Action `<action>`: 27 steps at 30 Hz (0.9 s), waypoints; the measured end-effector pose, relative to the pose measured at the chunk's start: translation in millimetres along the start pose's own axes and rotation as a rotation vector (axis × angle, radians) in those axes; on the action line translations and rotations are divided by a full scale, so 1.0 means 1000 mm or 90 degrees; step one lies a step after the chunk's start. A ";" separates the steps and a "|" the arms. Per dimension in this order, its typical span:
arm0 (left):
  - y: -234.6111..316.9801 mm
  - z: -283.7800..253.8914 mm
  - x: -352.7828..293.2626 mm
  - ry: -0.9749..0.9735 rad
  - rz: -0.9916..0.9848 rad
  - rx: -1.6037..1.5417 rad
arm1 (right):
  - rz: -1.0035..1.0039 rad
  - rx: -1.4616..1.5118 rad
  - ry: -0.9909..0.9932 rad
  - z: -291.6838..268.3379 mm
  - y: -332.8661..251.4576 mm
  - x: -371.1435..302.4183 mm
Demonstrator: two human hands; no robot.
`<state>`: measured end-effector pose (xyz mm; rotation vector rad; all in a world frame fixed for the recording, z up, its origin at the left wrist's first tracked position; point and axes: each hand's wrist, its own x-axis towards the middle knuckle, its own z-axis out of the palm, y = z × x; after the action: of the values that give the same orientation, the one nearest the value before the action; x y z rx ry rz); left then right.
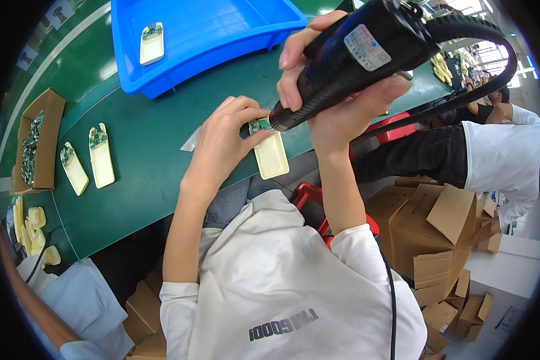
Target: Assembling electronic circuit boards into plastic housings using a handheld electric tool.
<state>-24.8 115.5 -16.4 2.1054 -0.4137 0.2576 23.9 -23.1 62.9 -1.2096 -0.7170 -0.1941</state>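
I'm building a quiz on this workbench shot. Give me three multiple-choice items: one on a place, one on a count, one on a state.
1. Where does the blue bin sit?
A. beyond the hands
B. on the floor
C. on the cartons

2. How many cream housings lie side by side at the left?
A. two
B. five
C. none

3. What is the right hand doing?
A. resting flat
B. gripping the black power screwdriver
C. holding a box

A, it stands farther up the green belt; A, a pair lies there; B, fingers wrap it.

Bright, even overhead light, sharp centre, glare at upper right, fisheye bending, dark rim.
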 end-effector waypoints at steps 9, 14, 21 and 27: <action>0.001 0.000 0.000 -0.003 -0.003 -0.001 | 0.021 -0.089 0.015 0.002 -0.004 0.000; 0.002 -0.001 0.000 -0.005 -0.005 0.002 | 0.026 -0.095 0.007 0.004 -0.003 0.000; 0.002 -0.001 0.000 -0.003 -0.008 -0.001 | 0.022 -0.097 0.009 0.006 -0.001 0.001; 0.001 0.000 0.000 -0.001 0.001 -0.004 | 0.046 -0.069 0.038 0.004 0.000 -0.006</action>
<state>-24.8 115.4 -15.6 2.0993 -0.4166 0.2546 18.1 -21.3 60.1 -1.3250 -0.6161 -0.2094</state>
